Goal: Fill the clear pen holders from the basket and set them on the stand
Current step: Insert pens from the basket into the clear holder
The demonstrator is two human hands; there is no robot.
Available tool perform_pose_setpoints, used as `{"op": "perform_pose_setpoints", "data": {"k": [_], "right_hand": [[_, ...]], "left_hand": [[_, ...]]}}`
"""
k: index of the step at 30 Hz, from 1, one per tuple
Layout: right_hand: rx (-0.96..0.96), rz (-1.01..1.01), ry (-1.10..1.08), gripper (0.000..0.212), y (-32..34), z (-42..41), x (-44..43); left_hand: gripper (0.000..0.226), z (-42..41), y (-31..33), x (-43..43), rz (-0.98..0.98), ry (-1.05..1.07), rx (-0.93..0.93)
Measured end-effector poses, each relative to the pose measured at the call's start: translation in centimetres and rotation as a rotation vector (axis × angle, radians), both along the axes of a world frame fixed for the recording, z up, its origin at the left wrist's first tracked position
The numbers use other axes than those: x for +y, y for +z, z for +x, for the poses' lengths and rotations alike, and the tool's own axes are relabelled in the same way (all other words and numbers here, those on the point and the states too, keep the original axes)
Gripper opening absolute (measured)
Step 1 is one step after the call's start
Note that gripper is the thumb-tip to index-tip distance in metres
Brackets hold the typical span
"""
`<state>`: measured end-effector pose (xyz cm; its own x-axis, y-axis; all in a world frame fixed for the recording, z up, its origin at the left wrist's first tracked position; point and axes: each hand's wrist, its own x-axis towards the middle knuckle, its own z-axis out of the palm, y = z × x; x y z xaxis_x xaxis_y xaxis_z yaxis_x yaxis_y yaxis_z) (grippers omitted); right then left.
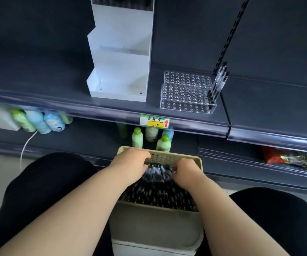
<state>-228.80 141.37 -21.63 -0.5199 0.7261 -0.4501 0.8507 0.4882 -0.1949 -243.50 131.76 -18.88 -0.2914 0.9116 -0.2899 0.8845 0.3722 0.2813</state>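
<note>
Head view: both hands reach into the beige basket (156, 217) near the camera. The left hand (130, 163) and right hand (184, 169) have fingers curled around a fanned bunch of black pens (158, 171). On the far shelf (56, 85), the clear pen holder (186, 91) stands right of the white stand (119, 58), a few pens at its right edge.

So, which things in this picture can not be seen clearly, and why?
- Head view: the fingertips of the left hand and right hand are buried among the pens in the basket, so the grip is unclear.
- Head view: the pens are motion-blurred; they cannot be counted.
- Head view: the top of the white stand is cut off by the upper edge.
- Head view: the price label is too small to read surely.
</note>
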Motion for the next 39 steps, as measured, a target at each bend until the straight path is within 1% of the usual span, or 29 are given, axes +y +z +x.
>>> {"op": "perform_pose_setpoints", "data": {"k": [2,5,8,10,15,17,21,24,27,30,32,34,36,39], "right_hand": [[0.061,-0.059,-0.071,0.021,-1.4,-0.4,-0.9],[0.108,-0.089,-0.131,0.023,-2.8,-1.2,-1.9],[0.102,-0.104,-0.158,0.025,-3.9,-1.7,-2.4],[0.070,-0.097,-0.152,0.024,-4.5,-2.0,-2.4],[-0.035,-0.058,-0.102,0.026,-5.5,-3.0,-2.0],[-0.035,-0.082,-0.130,0.027,-5.9,-3.2,-1.6],[-0.014,-0.166,-0.211,0.026,-6.3,-3.5,-0.9],[-0.008,-0.191,-0.247,0.026,-6.4,-3.6,-0.6],[-0.002,-0.202,-0.244,0.026,-6.2,-3.6,-0.7],[0.022,-0.244,-0.246,0.026,-5.9,-3.3,-0.9],[0.041,-0.304,-0.260,0.028,-5.6,-3.1,-1.1],[0.081,-0.351,-0.276,0.026,-5.1,-2.9,-1.3],[0.120,-0.339,-0.287,0.020,-4.6,-2.7,-1.5],[0.141,-0.296,-0.281,0.029,-3.5,-2.3,-1.6]], "left_hand": [[0.032,0.4,-0.6,0.2,-0.067,-0.009,0.011],[0.028,1.0,-1.7,0.6,-0.183,-0.009,0.069],[0.024,1.5,-3.5,1.3,-0.251,-0.005,0.100],[0.023,1.7,-4.8,1.7,-0.273,0.037,0.087],[0.043,2.1,-8.6,2.6,-0.355,0.210,0.000],[0.047,2.2,-9.5,3.0,-0.348,0.201,-0.001],[0.058,2.3,-10.0,3.4,-0.366,0.254,-0.081],[0.055,2.4,-10.0,3.4,-0.368,0.271,-0.106],[0.059,2.4,-10.0,3.2,-0.370,0.297,-0.169],[0.060,2.4,-9.7,3.1,-0.359,0.279,-0.170],[0.059,2.5,-9.3,3.0,-0.357,0.287,-0.168],[0.053,2.6,-8.9,2.8,-0.332,0.323,-0.225],[0.044,2.5,-8.5,2.4,-0.276,0.394,-0.332],[0.034,2.0,-8.0,1.8,-0.193,0.507,-0.431]]}}
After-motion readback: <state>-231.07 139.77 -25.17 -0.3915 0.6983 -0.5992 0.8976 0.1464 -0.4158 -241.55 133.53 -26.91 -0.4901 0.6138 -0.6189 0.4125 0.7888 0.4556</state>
